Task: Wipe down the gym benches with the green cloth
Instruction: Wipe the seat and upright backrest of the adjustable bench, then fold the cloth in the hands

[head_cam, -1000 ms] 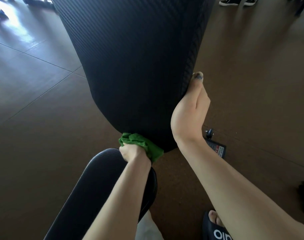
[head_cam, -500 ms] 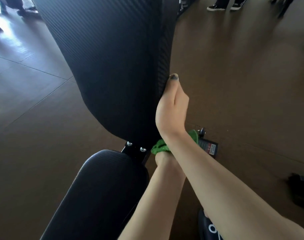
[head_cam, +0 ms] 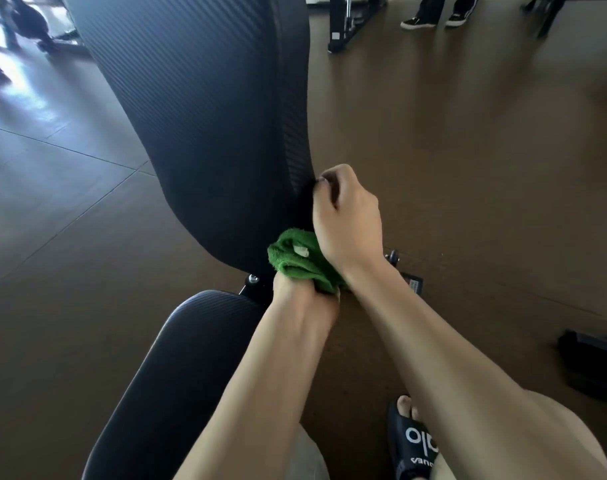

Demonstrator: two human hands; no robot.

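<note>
1. I see my left hand [head_cam: 304, 299] clenched around the green cloth [head_cam: 300, 259], pressing it against the backrest's [head_cam: 205, 109] lower right corner.
2. My right hand [head_cam: 345, 216] curls loosely beside the backrest's edge, holding nothing.

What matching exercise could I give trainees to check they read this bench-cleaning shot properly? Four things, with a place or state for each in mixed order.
Things:
1. green cloth
2. right hand
3. seat pad
4. sandal

Places or states:
A. on the floor at bottom right, toes showing
B. bunched in the left hand at the backrest's lower right corner
C. lying low, nearest the camera, below the backrest
D. curled at the backrest's right edge, above the cloth

Pairs: 1-B, 2-D, 3-C, 4-A
</note>
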